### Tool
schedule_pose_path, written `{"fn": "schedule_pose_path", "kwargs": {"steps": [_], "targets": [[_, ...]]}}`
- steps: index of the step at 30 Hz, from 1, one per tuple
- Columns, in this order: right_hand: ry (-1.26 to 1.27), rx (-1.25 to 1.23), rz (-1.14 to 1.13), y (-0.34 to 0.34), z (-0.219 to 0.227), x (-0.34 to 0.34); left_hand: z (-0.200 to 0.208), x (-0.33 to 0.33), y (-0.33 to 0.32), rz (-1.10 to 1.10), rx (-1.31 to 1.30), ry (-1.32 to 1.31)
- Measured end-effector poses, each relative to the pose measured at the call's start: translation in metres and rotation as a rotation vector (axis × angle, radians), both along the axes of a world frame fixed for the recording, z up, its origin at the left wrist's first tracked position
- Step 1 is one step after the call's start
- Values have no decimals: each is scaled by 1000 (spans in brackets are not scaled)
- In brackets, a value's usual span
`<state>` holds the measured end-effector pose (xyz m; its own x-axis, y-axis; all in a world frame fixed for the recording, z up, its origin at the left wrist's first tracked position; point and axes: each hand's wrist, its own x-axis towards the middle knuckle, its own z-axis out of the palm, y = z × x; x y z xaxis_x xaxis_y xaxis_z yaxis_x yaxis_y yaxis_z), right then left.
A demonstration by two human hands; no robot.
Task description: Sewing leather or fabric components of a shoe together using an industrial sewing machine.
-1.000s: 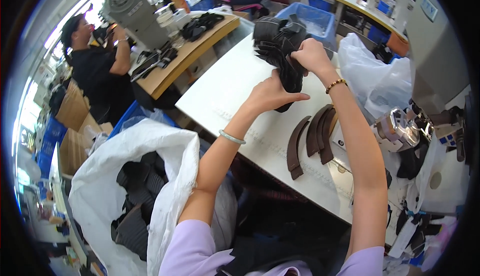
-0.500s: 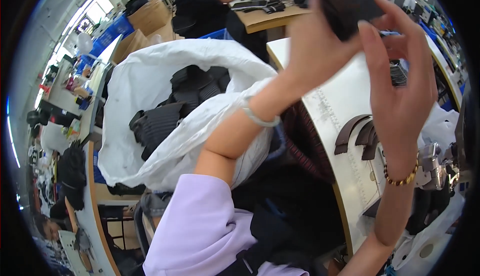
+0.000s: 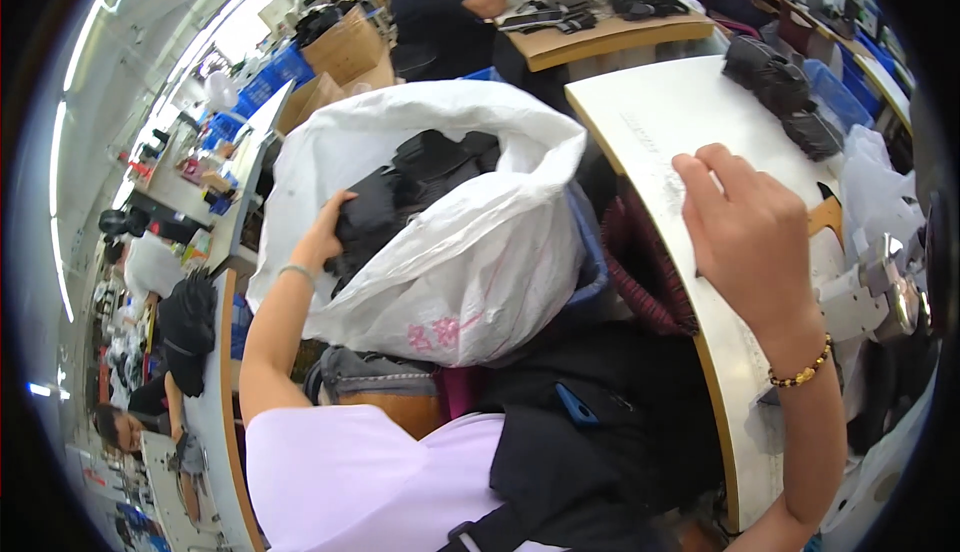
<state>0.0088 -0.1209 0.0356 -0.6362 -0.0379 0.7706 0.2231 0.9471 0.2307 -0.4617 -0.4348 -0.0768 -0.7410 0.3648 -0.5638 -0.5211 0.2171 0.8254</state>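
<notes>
A white woven sack (image 3: pixel 480 292) stands gaping in front of me, with a pile of black fabric pieces (image 3: pixel 425 167) in it. My left hand (image 3: pixel 325 237) reaches inside its left part, fingers closed over the edge of a black fabric piece (image 3: pixel 368 214); part of that grip is hidden. Over the white table at my right, my right hand (image 3: pixel 745 237) is raised with its fingers curled in. What they hold, if anything, is hidden from view. Stacks of black ribbed pieces (image 3: pixel 770 77) lie on the table's far right corner.
Beside my right forearm is a metal sewing machine part (image 3: pixel 885 277), below a white plastic bag (image 3: pixel 875 187). A blue crate (image 3: pixel 590 242) shows behind the sack, and dark red striped cloth (image 3: pixel 640 262) hangs by the table edge (image 3: pixel 700 352). A person (image 3: pixel 440 7) sits at the far table.
Both hands were raised together with a black piece at upper right. Now they are apart: the left has swung down into the sack, the right has lowered and curled. The view has shifted.
</notes>
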Motion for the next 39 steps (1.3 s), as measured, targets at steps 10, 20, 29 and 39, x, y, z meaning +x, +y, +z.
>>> {"fn": "schedule_pose_path", "kwargs": {"steps": [10, 20, 29, 39], "targets": [[30, -323, -314, 16, 3, 69, 119, 54, 108, -663, -1426, 2037], [-83, -695, -674, -56, -15, 184, 65, 322, 354, -1402, -151, 1950], [-209, -501, -1073, -41, -117, 186, -32, 346, 474, -1335, 113, 1763], [202, -130, -680, -33, -41, 210, 0, 338, 514, -1071, 381, 1331]]}}
